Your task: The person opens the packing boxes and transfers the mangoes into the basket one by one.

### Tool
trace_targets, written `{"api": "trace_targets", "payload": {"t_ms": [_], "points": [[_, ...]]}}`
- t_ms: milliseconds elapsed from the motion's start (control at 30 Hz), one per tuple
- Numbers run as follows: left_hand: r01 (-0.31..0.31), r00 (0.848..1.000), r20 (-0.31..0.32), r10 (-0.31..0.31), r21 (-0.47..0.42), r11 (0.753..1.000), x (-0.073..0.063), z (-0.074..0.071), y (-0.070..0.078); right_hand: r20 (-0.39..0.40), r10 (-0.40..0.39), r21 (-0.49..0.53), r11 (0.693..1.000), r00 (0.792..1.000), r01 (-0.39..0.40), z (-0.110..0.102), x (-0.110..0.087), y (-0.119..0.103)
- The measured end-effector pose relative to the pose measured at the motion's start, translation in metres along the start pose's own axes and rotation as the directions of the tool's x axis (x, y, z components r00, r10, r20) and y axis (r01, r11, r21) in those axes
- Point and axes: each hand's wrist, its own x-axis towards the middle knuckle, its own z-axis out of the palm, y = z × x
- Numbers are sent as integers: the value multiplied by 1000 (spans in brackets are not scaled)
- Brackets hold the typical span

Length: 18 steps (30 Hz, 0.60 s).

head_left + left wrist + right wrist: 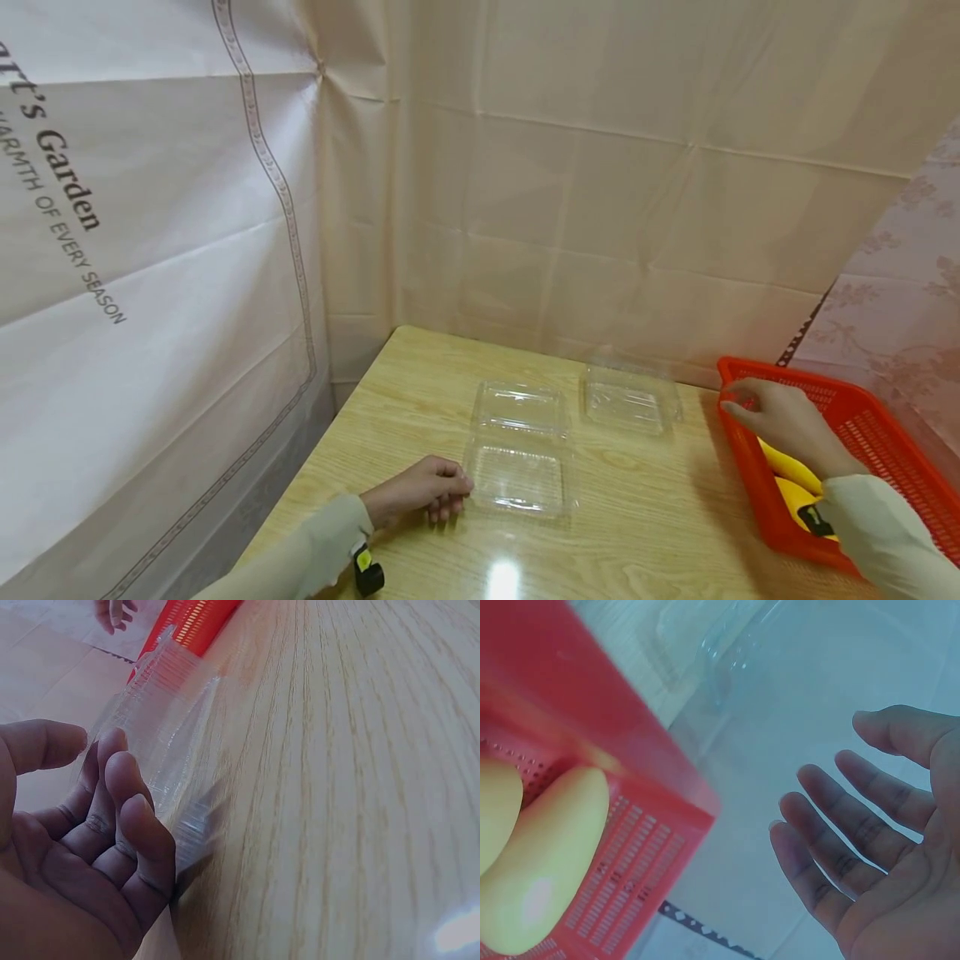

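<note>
A clear plastic clamshell container [519, 475] lies unfolded on the table, its two halves spread out. At its left edge my left hand [429, 490] has thumb and index fingertip on either side of the thin rim, other fingers curled; the left wrist view shows the rim passing close between those fingertips. Over the red plastic basket [772, 517] my right hand [787, 412] hovers near the far left corner. Its fingers [847, 817] are spread and loosely bent, holding nothing. Smooth yellow fruit-like pieces [551, 862] lie in the basket below, partly hidden by the right arm.
Another clear plastic container [626, 400] sits at the back of the wooden table [637, 508], between the unfolded one and the basket. Cloth sheets [585, 183] hang behind the table and to its left. A patterned sheet [892, 325] is beyond the basket.
</note>
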Motion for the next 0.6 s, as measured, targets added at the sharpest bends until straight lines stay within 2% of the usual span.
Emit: {"api": "trace_targets", "payload": {"t_ms": [600], "points": [[6, 1000, 4, -6, 17, 1000, 1, 0, 0, -59, -75, 15, 997, 995, 76, 23, 2, -29]]}}
